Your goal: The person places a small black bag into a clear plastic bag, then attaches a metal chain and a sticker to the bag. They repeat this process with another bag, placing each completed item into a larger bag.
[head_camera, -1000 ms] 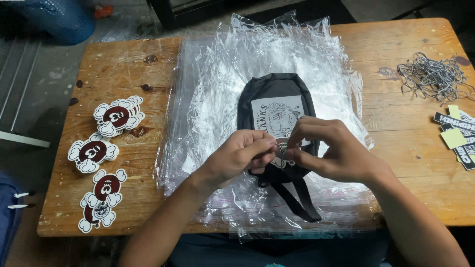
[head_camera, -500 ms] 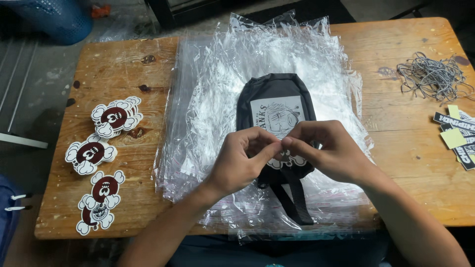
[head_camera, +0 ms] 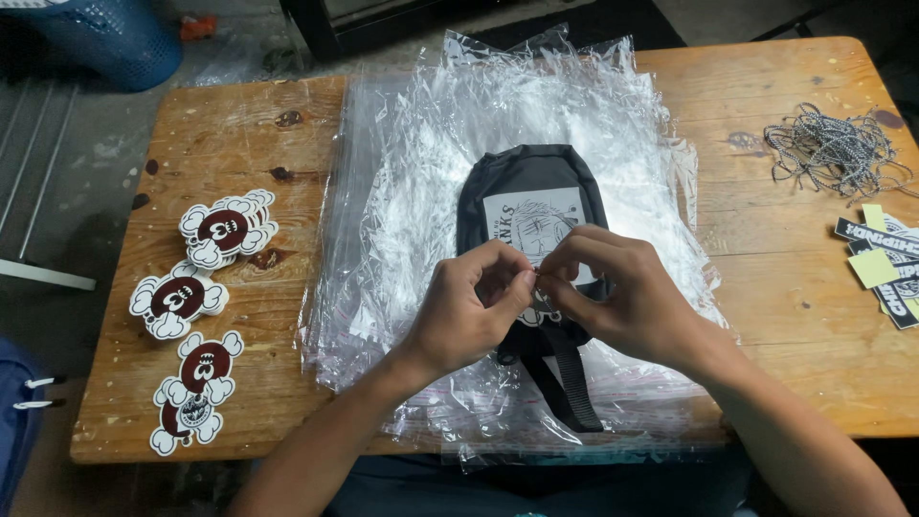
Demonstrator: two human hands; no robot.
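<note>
A small black pouch bag [head_camera: 522, 187] with a white printed patch lies on a stack of clear plastic bags [head_camera: 421, 191] in the middle of the wooden table [head_camera: 220, 124]. Its black strap [head_camera: 565, 383] runs toward me. My left hand [head_camera: 469, 311] and my right hand [head_camera: 613, 297] meet over the bag's lower half. Their fingertips pinch together on something small at the bag, which the fingers hide. A skull-shaped tag [head_camera: 544, 311] peeks out just under the hands.
Skull-and-bones stickers [head_camera: 225, 228] lie in small piles along the table's left side. A tangle of grey cord [head_camera: 833, 153] and several black and yellow labels [head_camera: 885, 268] sit at the right edge. A blue basket [head_camera: 105, 38] stands on the floor at the back left.
Both hands have stayed together over the bag, with the fingers shifting slightly as they pinch. The view has moved a little.
</note>
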